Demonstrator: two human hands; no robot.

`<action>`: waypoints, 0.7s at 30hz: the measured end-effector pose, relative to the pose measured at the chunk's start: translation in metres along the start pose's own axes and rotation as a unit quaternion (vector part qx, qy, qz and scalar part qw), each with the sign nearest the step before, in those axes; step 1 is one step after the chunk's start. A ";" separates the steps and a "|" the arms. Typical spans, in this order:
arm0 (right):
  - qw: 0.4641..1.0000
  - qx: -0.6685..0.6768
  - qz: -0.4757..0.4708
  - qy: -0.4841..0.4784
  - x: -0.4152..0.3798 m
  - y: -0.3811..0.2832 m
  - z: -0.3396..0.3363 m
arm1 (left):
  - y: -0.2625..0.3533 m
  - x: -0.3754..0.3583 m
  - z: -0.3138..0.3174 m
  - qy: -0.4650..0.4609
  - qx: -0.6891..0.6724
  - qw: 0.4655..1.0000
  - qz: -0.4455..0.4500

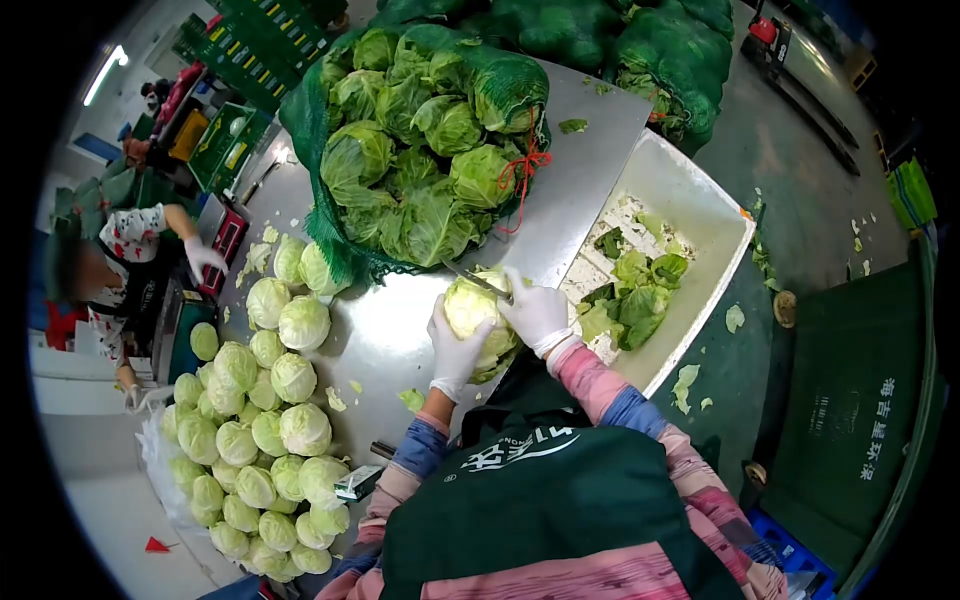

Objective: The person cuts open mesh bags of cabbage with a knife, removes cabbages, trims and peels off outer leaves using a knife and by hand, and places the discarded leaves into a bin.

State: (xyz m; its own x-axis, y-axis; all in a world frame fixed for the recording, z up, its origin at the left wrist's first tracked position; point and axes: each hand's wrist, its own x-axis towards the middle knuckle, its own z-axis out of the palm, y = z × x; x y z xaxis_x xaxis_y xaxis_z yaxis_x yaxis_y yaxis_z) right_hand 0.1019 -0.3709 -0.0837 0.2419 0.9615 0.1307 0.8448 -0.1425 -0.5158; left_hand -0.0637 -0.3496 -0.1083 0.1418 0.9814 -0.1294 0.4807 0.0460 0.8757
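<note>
A pale green cabbage (466, 310) is held over the metal table, close to my body. My left hand (458, 345), in a white glove, is wrapped round its left side. In my gloved right hand (537, 314) is a knife (474, 278), its blade lying across the top of the cabbage. Darker outer leaves (497, 358) show under the cabbage's lower right side. Just beyond my hands, a green mesh sack (318, 215) lies open, full of untrimmed cabbages (410, 150). A red string (524, 175) hangs at the sack's right edge.
Several trimmed cabbages (240, 440) are piled on the left. At right, a white bin (690, 190) holds cut leaves (640, 300). A co-worker (125, 260) stands at far left beside a red scale (228, 248). More full sacks (675, 60) stand behind; a dark green cart (850, 420) is at right.
</note>
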 end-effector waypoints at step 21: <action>0.970 0.203 0.111 -0.076 -0.004 0.053 0.011 | 0.028 0.023 -0.008 -0.086 0.148 0.976 0.134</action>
State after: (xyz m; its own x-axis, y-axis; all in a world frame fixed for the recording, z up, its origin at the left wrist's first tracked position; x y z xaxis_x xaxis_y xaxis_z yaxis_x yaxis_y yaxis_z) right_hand 0.1408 -0.3798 -0.1210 0.2963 0.9460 -0.1318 0.5158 -0.2746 -0.8115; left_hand -0.0537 -0.3240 -0.0827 0.4287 0.9034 -0.0121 0.6308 -0.2896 0.7199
